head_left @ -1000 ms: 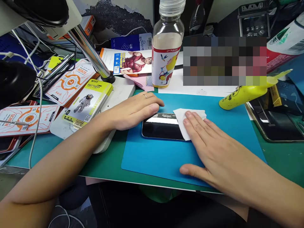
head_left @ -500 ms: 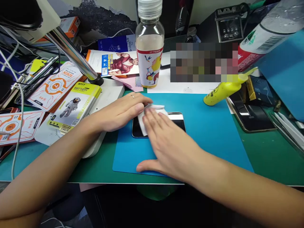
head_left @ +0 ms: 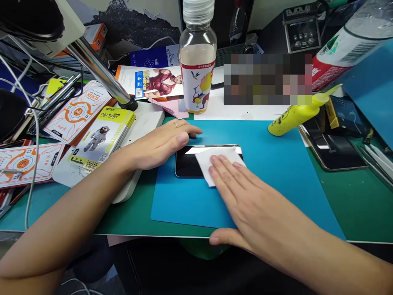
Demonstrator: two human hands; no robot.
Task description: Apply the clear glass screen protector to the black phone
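A smartphone (head_left: 188,162) lies face up on the blue mat (head_left: 184,205), its dark glass catching a bright reflection. On its right part rests a white wipe (head_left: 204,164), pressed flat beneath the outstretched fingers of my right hand (head_left: 245,192). The thumb of that hand sticks out toward the table's front edge, apart from the wipe. My left hand (head_left: 166,143), with a ring on one finger, is at the phone's upper left end. Its fingers are extended and hold nothing. Whether they touch the phone's edge, I cannot tell.
Behind the mat stands a clear drink bottle (head_left: 198,69). A yellow squeeze bottle (head_left: 296,114) leans at the mat's far right, beside another phone (head_left: 337,151). To the left, battery boxes (head_left: 102,135) and screen boxes (head_left: 76,112) lie around a lamp stand (head_left: 101,73).
My right hand slid the wipe left along the phone, then back right. My left hand stayed by the phone's left end. The camera view shifted slightly.
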